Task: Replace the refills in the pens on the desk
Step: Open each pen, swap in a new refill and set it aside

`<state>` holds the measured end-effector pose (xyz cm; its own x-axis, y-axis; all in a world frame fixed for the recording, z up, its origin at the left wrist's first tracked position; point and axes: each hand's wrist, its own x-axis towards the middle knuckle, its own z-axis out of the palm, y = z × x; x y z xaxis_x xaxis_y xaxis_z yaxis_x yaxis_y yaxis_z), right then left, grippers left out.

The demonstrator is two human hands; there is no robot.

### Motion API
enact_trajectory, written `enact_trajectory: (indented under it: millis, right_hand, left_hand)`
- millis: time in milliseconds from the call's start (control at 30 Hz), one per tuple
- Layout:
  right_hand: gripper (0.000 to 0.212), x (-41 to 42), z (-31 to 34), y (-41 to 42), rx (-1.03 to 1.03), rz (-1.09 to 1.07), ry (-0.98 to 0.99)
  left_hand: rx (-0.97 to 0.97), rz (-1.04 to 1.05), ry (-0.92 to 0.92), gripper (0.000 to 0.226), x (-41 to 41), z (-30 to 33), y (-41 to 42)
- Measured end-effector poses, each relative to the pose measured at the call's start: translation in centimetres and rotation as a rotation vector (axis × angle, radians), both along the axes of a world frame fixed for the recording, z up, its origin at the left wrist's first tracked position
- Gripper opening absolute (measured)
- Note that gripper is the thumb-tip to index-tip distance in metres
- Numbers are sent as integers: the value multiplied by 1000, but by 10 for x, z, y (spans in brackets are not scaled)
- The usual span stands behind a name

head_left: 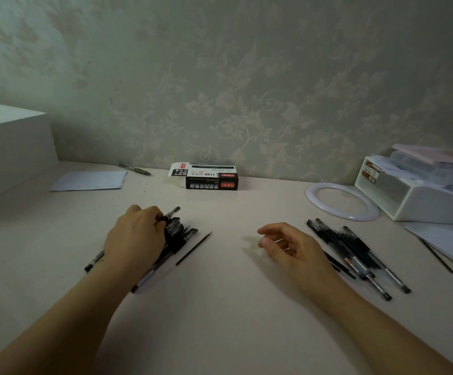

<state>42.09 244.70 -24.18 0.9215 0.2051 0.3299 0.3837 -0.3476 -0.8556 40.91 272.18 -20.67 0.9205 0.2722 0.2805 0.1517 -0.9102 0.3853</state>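
A pile of black gel pens [178, 234] lies left of centre on the pale desk [220, 307]. My left hand [136, 235] rests over that pile, and its fingers curl round one pen [172, 212] whose capped end sticks out past them. A thin loose refill [194, 248] lies just right of the pile. A second pile of several pens [355, 253] lies on the right. My right hand [290, 246] hovers beside it with fingers loosely curled, holding nothing. A black refill box [210, 177] stands open near the wall.
A white box [11, 147] stands at the far left, with a paper sheet [90, 180] and a lone pen [136, 169] beside it. At right are a white ring [341, 201], a white organiser [420, 196], papers [447, 242] and another thin refill [436, 255].
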Motion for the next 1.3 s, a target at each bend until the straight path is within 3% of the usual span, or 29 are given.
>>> enact_trajectory:
  millis: [300,567,733,967,1300]
  right_hand:
    - [16,1,-2,-1,-11,4,-16]
    - [15,1,-3,-2,-32,-2,-18]
    - [12,1,-2,-1,-34,-2,-11]
    - [12,0,-2,-1,-33,-3,6]
    - [13,0,-2,0,-46,-9,-1]
  left_hand:
    - [59,24,-4,37,4,-6,-2]
    - [263,-107,156,73,8,-23,-6]
    - [233,-218,288,86,10,-33,-9]
    - [283,-276,298,96,9,-37,-20]
    - [266,-187,322,117,8,-37,-22]
